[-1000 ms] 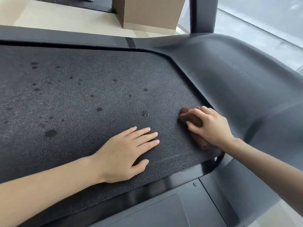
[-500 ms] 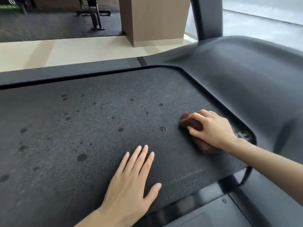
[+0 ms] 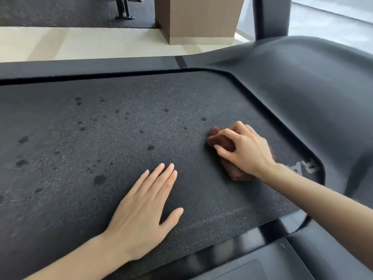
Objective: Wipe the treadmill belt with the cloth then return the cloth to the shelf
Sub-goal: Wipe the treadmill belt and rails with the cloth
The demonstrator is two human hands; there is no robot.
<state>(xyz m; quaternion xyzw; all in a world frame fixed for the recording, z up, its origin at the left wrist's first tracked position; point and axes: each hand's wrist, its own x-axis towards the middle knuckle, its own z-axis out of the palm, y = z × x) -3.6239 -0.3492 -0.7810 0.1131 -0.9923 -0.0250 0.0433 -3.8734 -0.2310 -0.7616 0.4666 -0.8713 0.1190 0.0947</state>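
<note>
Brown cloth [image 3: 235, 171]: bunched on the belt [image 3: 101, 138] near its right end, mostly hidden under the hand.
Right hand [image 3: 248, 150]: fingers curled over the cloth, gripping it.
Left hand [image 3: 145, 207]: flat on the belt, fingers straight, holding nothing.
Belt edge: cut off at left.
Lettering [image 3: 308, 167]: blurred, unreadable.

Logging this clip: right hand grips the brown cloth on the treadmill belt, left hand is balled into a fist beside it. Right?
One thing is off: the left hand is not a fist. In the head view it lies flat on the treadmill belt, fingers straight. The right hand does grip the brown cloth.
</note>
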